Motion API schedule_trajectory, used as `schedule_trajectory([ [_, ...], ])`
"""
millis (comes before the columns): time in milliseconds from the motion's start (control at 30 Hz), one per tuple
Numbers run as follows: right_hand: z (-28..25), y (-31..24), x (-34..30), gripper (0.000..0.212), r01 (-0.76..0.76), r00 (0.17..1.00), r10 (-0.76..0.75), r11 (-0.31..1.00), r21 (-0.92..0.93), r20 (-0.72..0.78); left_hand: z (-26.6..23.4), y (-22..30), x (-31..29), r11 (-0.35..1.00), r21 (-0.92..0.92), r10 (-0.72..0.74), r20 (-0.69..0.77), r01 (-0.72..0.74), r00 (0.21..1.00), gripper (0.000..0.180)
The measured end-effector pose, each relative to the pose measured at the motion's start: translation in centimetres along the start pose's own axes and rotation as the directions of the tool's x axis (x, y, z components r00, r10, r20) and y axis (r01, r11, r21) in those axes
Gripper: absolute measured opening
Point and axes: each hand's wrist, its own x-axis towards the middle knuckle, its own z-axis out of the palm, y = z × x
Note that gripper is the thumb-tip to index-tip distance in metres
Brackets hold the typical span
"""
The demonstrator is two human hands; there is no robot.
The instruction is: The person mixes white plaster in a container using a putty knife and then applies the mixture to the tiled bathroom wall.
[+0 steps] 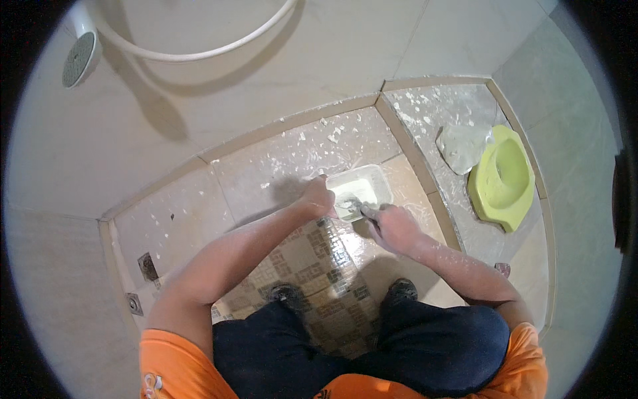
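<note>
A white rectangular plastic tub (384, 183) sits in front of me, partly filled with white powder and wet greyish-white paste (345, 199). My left hand (318, 197) grips the tub at its left side, fingers wrapped against the wall. In my right hand (397, 230) is a putty knife (365, 211) with a dark handle, held at the tub's near right edge. Its end dips into the paste, so the blade's shape is mostly hidden. Pale dust coats my right forearm.
Right of a raised tile curb (415, 156) lie a yellow-green squat toilet pan (490, 189) and a crumpled pale plastic bag (462, 147). White flecks litter the tiles. A shower head (81, 60) and white hose (193, 56) hang at upper left. A floor drain (134, 304) sits lower left.
</note>
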Motion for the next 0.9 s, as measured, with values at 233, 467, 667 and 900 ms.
schedule_trajectory([
  [233, 0.0, 1.7, -0.3, 0.037, -0.061, 0.996, 0.061, 0.998, -0.007, 0.062, -2.0, 1.3, -0.3, 0.989, -0.143, -0.042, 0.033, 0.046, 0.999, 0.052],
  [467, -0.4, 5.9, 1.2, 0.042, -0.099, 0.995, 0.099, 0.992, -0.077, -0.006, -2.6, 1.8, -0.4, 0.960, -0.279, 0.000, 0.033, 0.009, 0.999, 0.040],
  [667, -0.9, 1.8, 0.9, 0.043, 0.024, 0.998, -0.027, 0.998, 0.058, 0.048, -2.6, 0.8, -0.2, 0.991, -0.129, 0.027, -0.039, -0.032, 0.999, 0.043],
  [900, 0.6, 2.8, 0.2, 0.038, -0.070, 0.998, 0.069, 0.987, 0.146, 0.010, -2.9, 1.7, -0.2, 0.985, -0.156, 0.064, -0.095, -0.078, 0.993, 0.039],
])
